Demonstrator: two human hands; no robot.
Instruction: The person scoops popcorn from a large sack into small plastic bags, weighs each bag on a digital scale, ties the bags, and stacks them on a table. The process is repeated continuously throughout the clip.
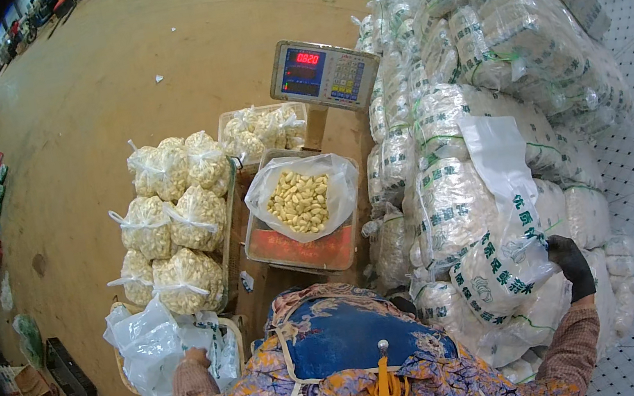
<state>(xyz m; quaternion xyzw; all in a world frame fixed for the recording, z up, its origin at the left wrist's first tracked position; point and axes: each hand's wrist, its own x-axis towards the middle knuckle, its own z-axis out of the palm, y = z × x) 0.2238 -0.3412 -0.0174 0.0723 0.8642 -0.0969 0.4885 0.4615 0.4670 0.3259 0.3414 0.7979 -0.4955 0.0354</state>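
An open plastic bag of peeled garlic cloves [299, 201] rests on the platform of a digital scale [300, 250], whose lit display [324, 72] stands behind it. At the lower left my left hand [196, 359] is at a pile of white plastic bags [151, 345]; its fingers are partly hidden, so its grip is unclear. On the right my gloved right hand [572, 266] touches the edge of a printed plastic bag [499, 169] lying over wrapped bundles; whether its fingers are closed on it cannot be told.
Tied bags of pale cloves [186, 274] fill a crate left of the scale, and more stand in a tray [264, 128] behind. A tall stack of plastic-wrapped bundles [455, 207] rises on the right. Black crates [68, 374] lie on the floor at far left.
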